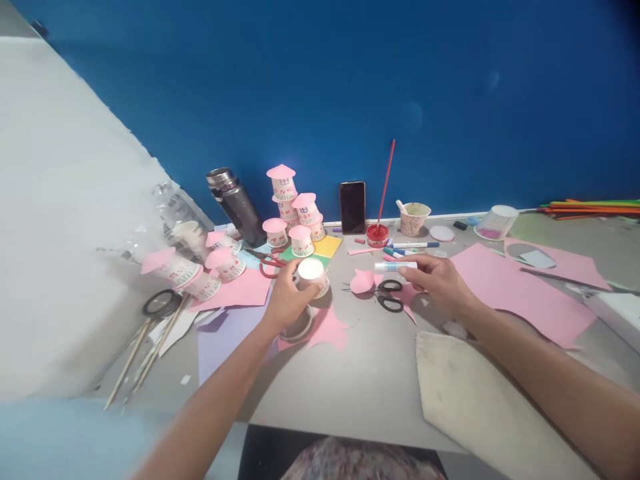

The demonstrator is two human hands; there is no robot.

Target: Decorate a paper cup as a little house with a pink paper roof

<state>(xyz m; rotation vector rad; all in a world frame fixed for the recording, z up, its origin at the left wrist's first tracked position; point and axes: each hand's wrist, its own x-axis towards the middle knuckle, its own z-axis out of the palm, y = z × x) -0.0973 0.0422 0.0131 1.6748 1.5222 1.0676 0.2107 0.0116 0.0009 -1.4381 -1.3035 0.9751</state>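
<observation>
My left hand [290,298] is closed round a small white paper cup [314,275], held over the middle of the table. Between the fingers of my right hand [440,280] is a white glue stick [395,266], lying sideways and pointing left. Black-handled scissors [391,296] rest between the two hands, beside a cut pink paper piece [363,281]. A roll of tape [299,325] lies just below my left hand, next to pink paper scraps [330,329].
Decorated cups with pink cone tops [281,183] stand behind, near a dark flask [240,207] and a phone [353,207]. Pink sheets [520,293] and a beige cloth [465,380] lie at the right. A red pot [377,235] holds an upright stick.
</observation>
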